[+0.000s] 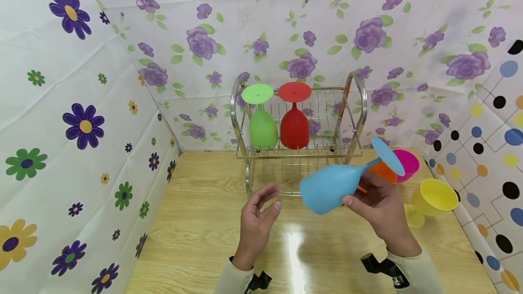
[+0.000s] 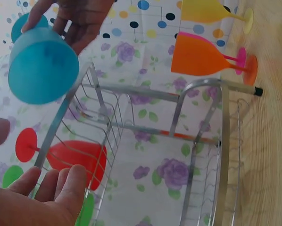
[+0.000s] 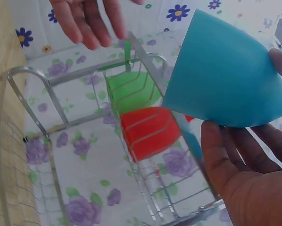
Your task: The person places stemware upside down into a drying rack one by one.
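Blue goblet (image 1: 332,187) gripped by right hand (image 1: 383,212), left hand (image 1: 257,223) relaxed, two goblets (image 1: 294,129) in rack (image 1: 302,155)

blue goblet (image 1: 328,188), green goblet (image 1: 263,129), red goblet (image 1: 294,129), orange goblet (image 2: 195,56), pink goblet (image 1: 408,165), yellow goblet (image 1: 438,198) were solid | rack (image 1: 327,155) was silver | table (image 1: 196,221) was tan woodgrain | back cloth (image 1: 278,19) had purple roses | left cloth (image 1: 94,158) had daisies | right cloth (image 1: 488,162) had multicolour dots

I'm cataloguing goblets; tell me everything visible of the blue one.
The blue goblet, apparently smooth plastic, has a deep bowl that looks empty, a slim stem and flat round foot. The right hand holds it aloft before the metal rack, tilted: in the head view, mouth lower left, foot upper right. The left hand is apart.
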{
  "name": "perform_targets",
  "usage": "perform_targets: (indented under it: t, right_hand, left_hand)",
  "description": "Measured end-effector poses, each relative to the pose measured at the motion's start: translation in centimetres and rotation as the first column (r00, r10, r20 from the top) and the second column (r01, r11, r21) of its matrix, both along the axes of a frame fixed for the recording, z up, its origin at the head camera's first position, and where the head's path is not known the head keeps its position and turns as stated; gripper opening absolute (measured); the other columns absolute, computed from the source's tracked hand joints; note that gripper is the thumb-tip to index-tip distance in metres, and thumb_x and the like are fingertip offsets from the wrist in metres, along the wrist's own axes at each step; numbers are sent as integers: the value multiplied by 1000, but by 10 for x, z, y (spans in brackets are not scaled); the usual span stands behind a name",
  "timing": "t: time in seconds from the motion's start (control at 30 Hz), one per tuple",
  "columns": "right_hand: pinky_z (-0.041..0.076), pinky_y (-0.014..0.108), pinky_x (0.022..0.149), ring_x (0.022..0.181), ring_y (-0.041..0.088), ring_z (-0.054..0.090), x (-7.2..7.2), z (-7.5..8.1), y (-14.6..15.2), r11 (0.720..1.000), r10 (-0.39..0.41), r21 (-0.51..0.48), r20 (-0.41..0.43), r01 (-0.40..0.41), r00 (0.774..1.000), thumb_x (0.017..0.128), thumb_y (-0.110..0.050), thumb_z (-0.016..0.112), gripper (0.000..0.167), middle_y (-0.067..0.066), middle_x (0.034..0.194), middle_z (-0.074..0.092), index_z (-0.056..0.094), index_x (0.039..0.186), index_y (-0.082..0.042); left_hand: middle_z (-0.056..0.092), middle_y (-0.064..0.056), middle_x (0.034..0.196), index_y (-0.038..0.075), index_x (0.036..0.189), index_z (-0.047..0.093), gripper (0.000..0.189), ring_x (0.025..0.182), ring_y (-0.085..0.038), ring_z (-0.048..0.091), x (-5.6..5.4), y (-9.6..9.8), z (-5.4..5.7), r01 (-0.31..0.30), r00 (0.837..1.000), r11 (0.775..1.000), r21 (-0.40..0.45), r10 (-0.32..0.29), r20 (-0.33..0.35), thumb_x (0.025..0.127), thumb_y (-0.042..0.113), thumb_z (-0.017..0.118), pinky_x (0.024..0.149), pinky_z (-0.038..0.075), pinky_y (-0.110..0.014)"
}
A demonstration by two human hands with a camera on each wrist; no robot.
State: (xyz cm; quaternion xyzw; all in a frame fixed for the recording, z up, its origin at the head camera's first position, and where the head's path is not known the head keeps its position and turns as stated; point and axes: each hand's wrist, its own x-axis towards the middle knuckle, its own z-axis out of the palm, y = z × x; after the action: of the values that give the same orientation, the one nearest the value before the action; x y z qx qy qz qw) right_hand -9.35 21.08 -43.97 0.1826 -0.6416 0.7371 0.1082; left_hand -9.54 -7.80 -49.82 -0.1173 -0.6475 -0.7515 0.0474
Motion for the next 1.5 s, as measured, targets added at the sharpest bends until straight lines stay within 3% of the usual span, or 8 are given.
perform_targets:
  t: [0.1, 0.27, 0.5, 0.73, 0.87, 1.1, 1.3, 1.5]
  right_hand:
    - [62, 35, 100, 118, 19, 73, -3, 10, 5, 1000, -13, 23, -5, 13, 1000, 86, 27, 65, 56, 4, 132, 72, 54, 140, 17]
    - [62, 32, 98, 119, 16, 73, -10, 28, 11, 994, -59, 88, -21, 61, 998, 84, 26, 69, 57, 3, 130, 72, 57, 139, 15]
    - [61, 24, 97, 118, 13, 71, -21, 49, 17, 982, -93, 159, -75, 104, 993, 84, 21, 74, 57, 5, 131, 69, 61, 138, 10]
    - [59, 16, 96, 116, 10, 70, -37, 66, 20, 918, -230, 308, -96, 248, 969, 88, 7, 80, 54, 1, 133, 67, 65, 139, 0]
    - [58, 15, 96, 114, 9, 70, -49, 74, 21, 889, -276, 355, -89, 289, 957, 90, -1, 82, 55, -4, 132, 68, 64, 142, -5]
    - [57, 14, 95, 115, 11, 69, -71, 82, 20, 870, -311, 385, -58, 308, 949, 92, -14, 84, 56, 2, 135, 68, 63, 144, -11]
    - [58, 16, 97, 116, 11, 66, -90, 86, 16, 836, -345, 434, -60, 336, 937, 91, -24, 86, 63, 7, 139, 67, 61, 148, -13]
    - [60, 30, 101, 121, 22, 66, -104, 87, 11, 797, -372, 479, -88, 367, 924, 89, -27, 88, 68, 10, 142, 66, 61, 149, -11]
  left_hand:
    - [62, -12, 144, 9, 145, 60, 42, 139, -39, 56, -6, -5, -3, -60, 998, 996, -59, 62, 27, 104, 12, 69, 108, 57, -30]
    - [66, -4, 138, 19, 139, 66, 37, 135, -33, 60, -15, -12, -8, -145, 985, 980, -137, 156, 69, 103, 21, 72, 105, 59, -29]
    - [66, -3, 137, 18, 138, 67, 37, 132, -35, 61, -30, -22, -23, -235, 963, 950, -205, 256, 82, 103, 24, 73, 102, 60, -31]
    - [67, -6, 134, 18, 137, 69, 35, 127, -28, 64, -48, -33, -38, -308, 935, 915, -262, 341, 92, 102, 20, 73, 101, 62, -41]
    - [66, -10, 134, 16, 137, 69, 35, 127, -29, 65, -59, -37, -51, -357, 914, 890, -283, 395, 89, 102, 20, 72, 99, 63, -38]
    - [65, -16, 131, 15, 135, 70, 34, 114, -31, 73, -70, -41, -68, -409, 884, 865, -291, 455, 110, 102, 17, 73, 81, 67, -34]
    - [67, -12, 130, 9, 134, 71, 34, 122, -29, 66, -77, -42, -75, -452, 866, 831, -325, 495, 63, 100, 12, 74, 102, 62, -40]
    - [68, -11, 128, 11, 132, 73, 33, 120, -30, 65, -82, -43, -78, -466, 857, 809, -357, 513, 43, 99, 12, 76, 105, 60, -50]
